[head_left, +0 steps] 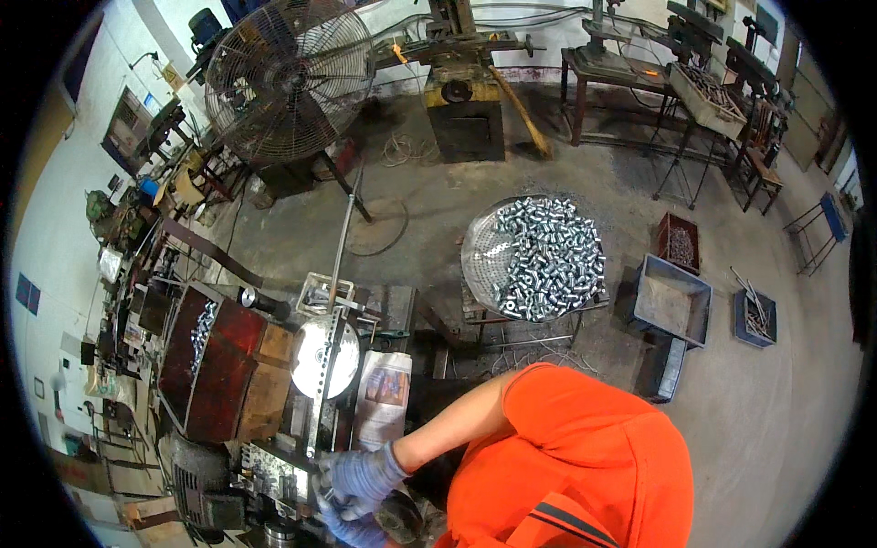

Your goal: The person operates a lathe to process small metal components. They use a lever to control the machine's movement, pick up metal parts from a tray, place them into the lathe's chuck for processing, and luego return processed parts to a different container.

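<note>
My right arm reaches left from an orange sleeve to the machine at the lower left. My right hand [361,477], in a grey-blue knit glove, has its fingers curled at the near end of the machine's metal bed; what they hold is hidden. Just below it, my left hand [352,530], gloved alike, is partly covered and close to the lower edge; its fingers do not show clearly. Beside the hands lies a metal machine block [281,477]. A long perforated metal bar [327,384] runs away from them over a shiny round disc [343,361].
A folded newspaper [382,397] lies beside the bar. Left stands a red-brown bin [224,365] with small metal parts. Ahead, a round perforated tray [481,260] carries many shiny metal fittings. A blue-grey crate [671,300] sits right, a large fan [290,82] far left.
</note>
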### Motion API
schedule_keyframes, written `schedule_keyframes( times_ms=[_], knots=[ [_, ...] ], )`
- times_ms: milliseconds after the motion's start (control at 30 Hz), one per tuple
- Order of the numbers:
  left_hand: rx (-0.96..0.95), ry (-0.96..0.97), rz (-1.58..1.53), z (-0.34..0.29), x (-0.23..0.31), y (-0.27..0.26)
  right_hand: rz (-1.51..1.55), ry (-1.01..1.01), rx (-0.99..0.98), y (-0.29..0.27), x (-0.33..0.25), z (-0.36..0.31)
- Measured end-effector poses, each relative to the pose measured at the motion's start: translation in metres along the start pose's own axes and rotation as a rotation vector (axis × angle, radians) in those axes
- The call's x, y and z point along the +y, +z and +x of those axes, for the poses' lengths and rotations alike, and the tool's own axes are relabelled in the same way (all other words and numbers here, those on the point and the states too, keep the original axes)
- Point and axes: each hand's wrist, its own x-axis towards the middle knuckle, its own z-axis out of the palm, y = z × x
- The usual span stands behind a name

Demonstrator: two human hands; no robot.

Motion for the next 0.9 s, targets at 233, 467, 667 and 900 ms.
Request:
schedule_keyframes(
  times_ms=[233, 467, 667, 900],
  knots=[
    [0.025, 0.010, 0.158, 0.001, 0.002, 0.002, -0.206, -0.005, -0.106, 0.004, 0.013, -0.004],
    [0.048, 0.013, 0.302, -0.003, 0.006, -0.014, -0.229, 0.051, -0.302, -0.001, 0.009, 0.000],
    [0.073, -0.048, 0.397, -0.033, 0.010, -0.051, -0.182, -0.194, -0.247, -0.012, 0.005, -0.002],
    [0.637, 0.061, 1.417, -0.143, -0.014, -0.212, -0.261, -0.316, -0.514, -0.008, 0.011, 0.053]
  ],
)
